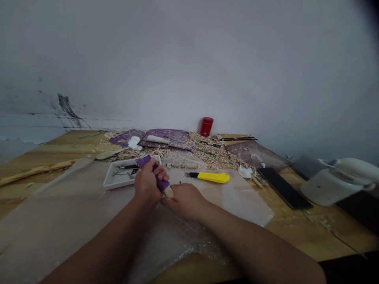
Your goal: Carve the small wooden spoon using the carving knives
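My left hand point(148, 181) is closed around a purple strip point(162, 184), which looks like sandpaper and is wrapped about a pale wooden piece point(168, 192). The strip's free end sticks up above the fist. My right hand point(185, 199) meets it from the right, thumb and fingers pressed at the rounded tip of the wood. Most of the wooden piece is hidden in my hands. Just beyond them lies a yellow utility knife point(213, 177). A white tray point(110, 182) holding small tools sits behind my left hand.
Clear plastic sheeting point(74, 209) covers much of the wooden table point(17, 157). Wood shavings point(204, 154) and purple sheets point(174, 136) lie toward the wall, near a red canister point(206, 126). A black phone point(284, 188) and a white lidded pot point(328, 185) stand right.
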Demonstrator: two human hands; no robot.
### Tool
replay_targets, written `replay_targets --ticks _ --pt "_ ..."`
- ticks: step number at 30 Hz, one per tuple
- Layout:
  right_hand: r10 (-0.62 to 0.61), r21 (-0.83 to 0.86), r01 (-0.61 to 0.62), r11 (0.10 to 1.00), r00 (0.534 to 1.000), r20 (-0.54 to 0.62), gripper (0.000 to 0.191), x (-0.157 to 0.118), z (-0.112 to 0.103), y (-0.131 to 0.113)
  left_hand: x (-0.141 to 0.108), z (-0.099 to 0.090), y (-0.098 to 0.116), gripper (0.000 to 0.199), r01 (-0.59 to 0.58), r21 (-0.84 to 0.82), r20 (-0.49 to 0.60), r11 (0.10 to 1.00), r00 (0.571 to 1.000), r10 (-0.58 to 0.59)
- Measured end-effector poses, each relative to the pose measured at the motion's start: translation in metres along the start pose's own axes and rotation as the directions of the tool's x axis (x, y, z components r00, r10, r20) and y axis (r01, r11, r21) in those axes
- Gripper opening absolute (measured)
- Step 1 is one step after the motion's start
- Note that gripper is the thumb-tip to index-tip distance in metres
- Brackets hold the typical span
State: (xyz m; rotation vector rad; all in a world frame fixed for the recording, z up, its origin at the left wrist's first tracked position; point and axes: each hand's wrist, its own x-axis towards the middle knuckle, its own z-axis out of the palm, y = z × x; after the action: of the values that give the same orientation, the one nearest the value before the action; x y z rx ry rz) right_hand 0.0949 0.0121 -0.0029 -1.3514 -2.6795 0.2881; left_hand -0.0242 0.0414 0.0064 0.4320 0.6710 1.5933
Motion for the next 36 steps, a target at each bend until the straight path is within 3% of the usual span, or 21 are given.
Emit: replay_targets --ticks 3,8,13,16,20,22,26,33,36 --pt "0.007 0.006 -0.007 1.0 1.0 0.013 0.042 0.001 -0.001 0.001 0.001 -0.001 0.005 0.014 -0.02 0.002 0.017 1.0 1.0 0.02" --pt "0.002 -0.036 -0.001 0.999 1.0 0.026 0.044 -0.002 -0.003 0.0 0.009 -0.003 0.021 0.017 -0.121 -0.074 -0.053 0.99 0.992 0.117" --pt "0.017 -0.025 -0.017 1.0 1.0 0.025 0.038 0.001 -0.003 0.0 -0.002 0.003 0.001 0.016 0.01 -0.022 -0.027 1.0 1.0 -0.011" --pt "0.002 -0.032 -0.002 0.999 1.0 0.029 0.037 0.0 -0.004 -0.002 0.001 0.001 0.009 0.015 -0.012 -0.04 0.002 0.999 1.0 0.012" --pt "0.005 -0.06 -0.004 0.998 1.0 0.02 0.04 -0.003 -0.006 -0.003 0.006 -0.003 0.023 0.016 -0.106 -0.094 -0.043 0.99 0.994 0.103" --pt "0.012 -0.054 -0.011 0.998 1.0 0.021 0.039 -0.003 -0.006 -0.002 0.002 -0.001 0.015 0.017 -0.056 -0.075 -0.057 0.996 0.997 0.052" --pt "-0.009 -0.041 0.009 0.999 1.0 0.01 0.036 0.0 -0.004 -0.001 -0.002 0.001 0.0 0.014 0.016 -0.03 0.029 0.999 0.999 -0.015" --pt "-0.004 -0.059 0.004 0.998 1.0 0.009 0.04 -0.003 -0.004 -0.003 0.01 -0.005 0.023 0.015 -0.105 -0.095 -0.057 0.99 0.993 0.1" --pt "-0.011 -0.031 0.011 0.999 1.0 0.021 0.037 -0.003 -0.005 -0.002 -0.001 0.003 0.01 0.016 0.009 -0.044 -0.038 0.999 0.999 -0.011"
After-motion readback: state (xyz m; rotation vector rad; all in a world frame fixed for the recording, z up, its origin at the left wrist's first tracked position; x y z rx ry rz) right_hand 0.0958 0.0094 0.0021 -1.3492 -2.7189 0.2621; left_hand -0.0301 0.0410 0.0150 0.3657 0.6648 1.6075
